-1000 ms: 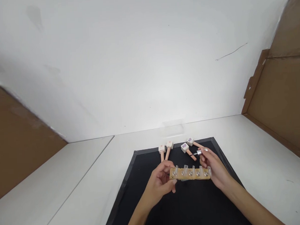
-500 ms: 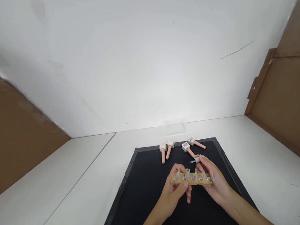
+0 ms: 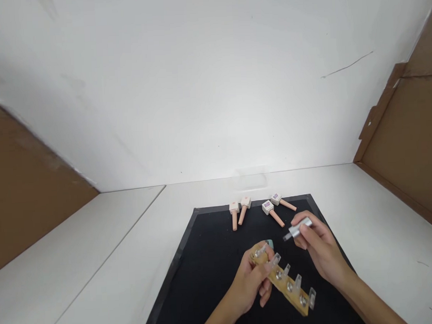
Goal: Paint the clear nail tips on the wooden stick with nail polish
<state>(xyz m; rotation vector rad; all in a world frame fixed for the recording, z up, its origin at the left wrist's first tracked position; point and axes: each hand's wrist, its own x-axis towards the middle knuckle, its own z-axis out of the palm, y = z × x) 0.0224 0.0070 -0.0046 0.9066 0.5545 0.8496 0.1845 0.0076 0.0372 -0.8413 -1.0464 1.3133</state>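
With my left hand (image 3: 249,281) I grip a yellowish strip (image 3: 296,296) near its upper end, my thumb across its face and my fingers curled behind. The strip is above the black mat (image 3: 202,263), running aslant from my fingers down toward the lower right, its far end free. Silver studs (image 3: 289,287) sit along it, and clear tips (image 3: 297,283) stick up beside them. Something pale teal (image 3: 270,244) shows just past my left fingertips; it is too small and too covered for me to say what it is.

My right hand (image 3: 320,247) pinches a silver-handled brush (image 3: 300,227) between thumb and fingers. Its end points down and left, above the strip and apart from it; the very tip is blurred.

Beyond my hands, at the mat's far edge, lie two white bottles with plain pink caps (image 3: 235,220) on the left and two purple-marked bottles (image 3: 267,207) on the right, their pink caps toward me. Behind them a clear tray (image 3: 252,181) rests by the white wall (image 3: 213,95).
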